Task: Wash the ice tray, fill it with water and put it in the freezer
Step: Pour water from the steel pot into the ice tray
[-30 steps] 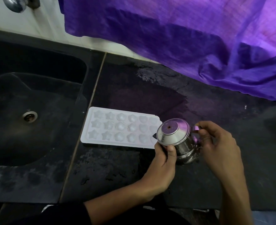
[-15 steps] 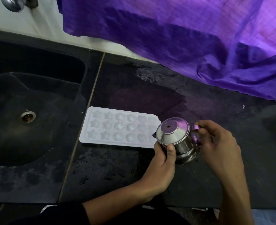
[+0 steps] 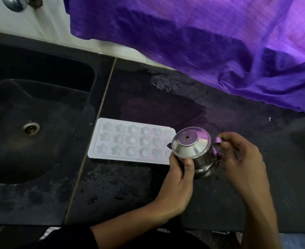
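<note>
In the head view, we see our left hand (image 3: 177,174) wrapped around the side of a small shiny metal kettle (image 3: 194,150). The thumb lies on the kettle's front and the fingers curl round its body. Our right hand (image 3: 237,159) is on the other side of the kettle and pinches its curved handle (image 3: 218,141) between the thumb and fingers. The kettle sits on the dark tabletop (image 3: 130,191) between our two hands, with its lid on.

The white ice tray (image 3: 130,142) lies flat on the tabletop, just past our left hand and to that hand's left. Its near right end is hidden behind the kettle. The kettle's little dark spout (image 3: 169,145) pokes out over that end of the tray. The tray has star shapes and round shapes in three rows.

Farther to the left of our left hand is the black sink (image 3: 40,108), with a round metal drain (image 3: 31,128) in its bottom. The tabletop looks wet near our left hand. Beyond our right hand, a big purple cloth (image 3: 202,42) hangs down over the back of the tabletop.
</note>
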`<state>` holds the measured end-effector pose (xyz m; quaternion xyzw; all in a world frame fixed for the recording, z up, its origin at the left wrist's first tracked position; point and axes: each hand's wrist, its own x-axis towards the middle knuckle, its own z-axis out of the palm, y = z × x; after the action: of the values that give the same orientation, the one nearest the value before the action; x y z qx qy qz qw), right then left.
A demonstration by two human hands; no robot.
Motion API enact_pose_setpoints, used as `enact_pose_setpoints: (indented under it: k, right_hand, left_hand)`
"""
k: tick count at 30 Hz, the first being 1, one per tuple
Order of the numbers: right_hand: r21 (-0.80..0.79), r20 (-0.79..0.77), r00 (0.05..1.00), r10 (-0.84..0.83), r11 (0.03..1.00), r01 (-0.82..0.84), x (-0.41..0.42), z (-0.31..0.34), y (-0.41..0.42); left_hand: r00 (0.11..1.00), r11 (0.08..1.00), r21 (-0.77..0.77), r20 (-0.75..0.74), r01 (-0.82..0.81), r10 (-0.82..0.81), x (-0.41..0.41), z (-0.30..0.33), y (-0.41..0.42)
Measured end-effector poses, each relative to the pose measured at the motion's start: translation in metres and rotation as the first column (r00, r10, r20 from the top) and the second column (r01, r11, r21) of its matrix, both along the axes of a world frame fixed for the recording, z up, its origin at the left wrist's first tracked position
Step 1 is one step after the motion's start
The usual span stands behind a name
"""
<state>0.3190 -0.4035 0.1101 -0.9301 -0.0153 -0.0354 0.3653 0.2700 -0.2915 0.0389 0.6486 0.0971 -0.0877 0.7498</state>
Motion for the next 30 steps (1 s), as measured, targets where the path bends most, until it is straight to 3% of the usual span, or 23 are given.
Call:
enact_pose_setpoints:
  k: [7, 12, 30]
  right_hand:
    - [0.128, 0.002, 1.000, 0.016, 0.992, -0.016, 0.007, -0.005, 0.006]
    - [0.136, 0.009, 0.999, 0.041, 0.990, -0.042, 0.022, -0.004, 0.020]
    - [-0.026, 0.007, 0.997, 0.076, 0.997, -0.076, 0.048, -0.004, 0.045]
  left_hand:
    - [0.993, 0.994, -0.016, 0.043, -0.112, 0.112, 0.008, 0.004, 0.008]
    - [0.986, 0.984, -0.071, 0.010, -0.165, 0.166, 0.023, 0.005, 0.021]
    - [0.967, 0.968, -0.133, -0.169, -0.213, 0.190, 0.042, -0.001, 0.037]
